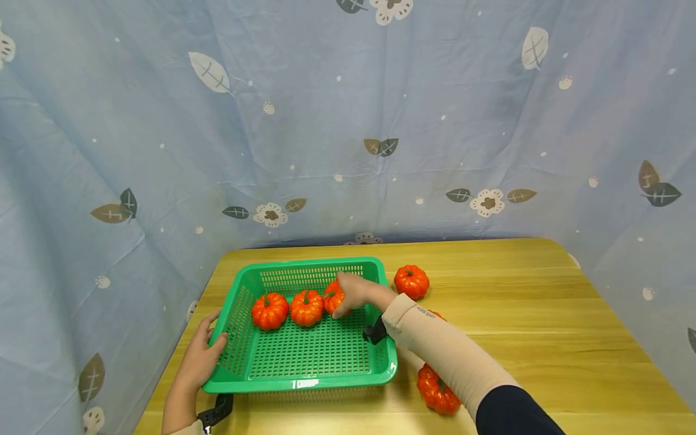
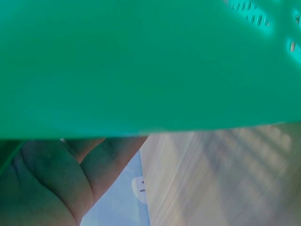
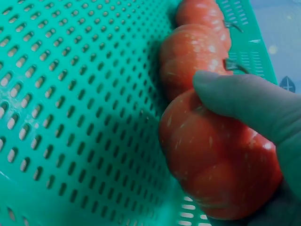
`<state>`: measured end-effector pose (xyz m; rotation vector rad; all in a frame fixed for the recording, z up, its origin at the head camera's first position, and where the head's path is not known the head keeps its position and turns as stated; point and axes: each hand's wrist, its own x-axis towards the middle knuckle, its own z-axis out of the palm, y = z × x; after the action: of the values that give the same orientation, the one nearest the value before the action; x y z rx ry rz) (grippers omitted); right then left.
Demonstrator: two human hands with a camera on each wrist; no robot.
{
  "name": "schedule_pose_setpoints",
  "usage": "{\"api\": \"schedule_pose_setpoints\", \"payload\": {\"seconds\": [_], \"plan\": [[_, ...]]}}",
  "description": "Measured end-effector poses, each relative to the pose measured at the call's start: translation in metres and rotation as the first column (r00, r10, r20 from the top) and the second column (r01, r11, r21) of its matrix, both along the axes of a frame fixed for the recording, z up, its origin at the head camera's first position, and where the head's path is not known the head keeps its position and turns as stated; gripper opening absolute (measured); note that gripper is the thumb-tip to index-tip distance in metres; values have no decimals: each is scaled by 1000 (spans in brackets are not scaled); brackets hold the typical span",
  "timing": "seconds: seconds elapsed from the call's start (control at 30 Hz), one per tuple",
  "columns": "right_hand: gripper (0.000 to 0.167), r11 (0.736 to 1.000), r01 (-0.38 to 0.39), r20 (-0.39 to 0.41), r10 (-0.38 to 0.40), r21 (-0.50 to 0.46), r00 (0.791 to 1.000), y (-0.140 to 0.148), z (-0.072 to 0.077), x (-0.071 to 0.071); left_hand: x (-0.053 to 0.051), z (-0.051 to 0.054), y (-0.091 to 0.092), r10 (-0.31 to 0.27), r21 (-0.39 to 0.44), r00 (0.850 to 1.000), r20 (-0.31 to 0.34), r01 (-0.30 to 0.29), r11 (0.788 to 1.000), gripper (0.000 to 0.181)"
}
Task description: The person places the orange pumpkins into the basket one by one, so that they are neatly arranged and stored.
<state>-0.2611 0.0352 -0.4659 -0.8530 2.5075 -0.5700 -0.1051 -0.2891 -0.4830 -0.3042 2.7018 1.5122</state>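
Note:
A green perforated plastic basket (image 1: 315, 383) stands on the wooden table. My left hand (image 1: 198, 356) holds its left rim, with the thumb over the edge; in the left wrist view the palm (image 2: 51, 183) shows under the rim. Inside the basket, my right hand (image 1: 356, 293) grips a small orange-red pumpkin (image 3: 216, 155) by its side, thumb on top. Two more pumpkins stand in a row to its left, a middle one (image 1: 307, 308) and a left one (image 1: 270, 311). The held pumpkin appears to touch the middle one. Most right fingers are hidden in the right wrist view.
Right of the basket, one pumpkin (image 1: 411, 282) stands near the back and another (image 1: 437, 391) near the front. A third (image 1: 437, 315) is mostly hidden behind the right sleeve (image 1: 451, 350). A blue patterned curtain (image 1: 337, 121) hangs behind the wooden table (image 1: 544, 314).

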Motion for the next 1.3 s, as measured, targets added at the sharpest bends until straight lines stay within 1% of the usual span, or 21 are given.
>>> {"api": "schedule_pose_setpoints", "payload": {"seconds": [0.1, 0.23, 0.43, 0.7, 0.9, 1.03, 1.2, 1.23, 1.3], "plan": [[98, 1000, -1, -5, 1, 13, 1000, -2, -3, 1, 0, 1, 0, 0, -12, 1000, 1, 0, 1000, 63], [100, 999, 11, 2, -11, 30, 1000, -3, -6, 1, 0, 2, 1, -2, -17, 1000, 0, 2, 1000, 63], [105, 999, 14, 13, -15, 50, 1000, -3, -6, 2, 0, 3, 1, 2, -6, 1000, -6, -2, 1000, 62], [105, 996, 47, 66, -53, 80, 996, -1, -4, 5, 1, -1, -1, -11, -31, 1000, -12, 11, 999, 62], [98, 990, 79, 45, -84, 116, 995, -2, -5, 6, 1, -1, 0, -8, -16, 1000, -9, 8, 1000, 62], [99, 989, 74, 51, -81, 129, 995, -2, -4, 6, 1, -1, 0, -5, -14, 1000, -5, 5, 1000, 62], [106, 991, 75, 67, -82, 107, 994, -2, -3, 7, 1, 0, 0, -8, -17, 1000, -5, 8, 1000, 63], [106, 991, 85, 73, -93, 102, 993, -2, -4, 7, 1, 0, 0, -9, -18, 1000, -5, 9, 1000, 63], [110, 990, 87, 73, -95, 108, 993, -3, -5, 7, 1, 1, 1, -10, -23, 1000, -5, 10, 1000, 63]]}}
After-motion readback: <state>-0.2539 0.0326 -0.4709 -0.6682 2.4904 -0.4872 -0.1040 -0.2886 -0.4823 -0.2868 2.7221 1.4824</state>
